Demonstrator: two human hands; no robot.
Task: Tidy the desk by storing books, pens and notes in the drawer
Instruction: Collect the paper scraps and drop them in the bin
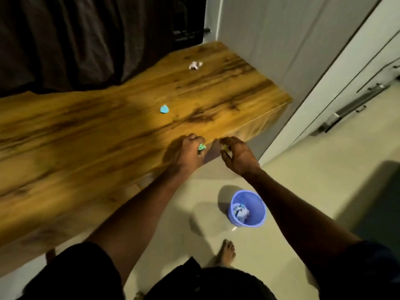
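Dim indoor light falls on a long wooden table [91,135] with streaked honey-brown grain, running from the near left to the far right, with a dark curtain [86,40] behind it and pale floor tiles [303,165] below.

At the table's near edge, the left hand [186,153] is curled almost closed, its fingers [198,140] pinching a small crumpled green paper ball [201,147]. Just beside it to the right, the right hand [238,154] hovers off the table's edge, fingers [227,140] bent inward around a small crumpled yellowish scrap [226,148]; how firmly it is held is hard to tell, since the scrap is mostly hidden. The two hands are close together but not touching.

Farther along the table, well apart from the hands, lies a crumpled light-blue paper ball [164,109]. Farther still, near the far right end, sits a crumpled white paper ball [195,65].

On the floor below the right forearm stands a small round lilac plastic bin [257,215], already holding some crumpled papers. A bare foot [226,252] shows on the tiles near it. A white cabinet with metal handles [355,107] stands at far right.

No books or pens are in view, and no open drawer can be seen. The step in hand appears to be gathering loose paper scraps from the table's edge. The next move probably calls for carrying both scraps away to where they belong, then reaching farther across the table for the blue and white balls.
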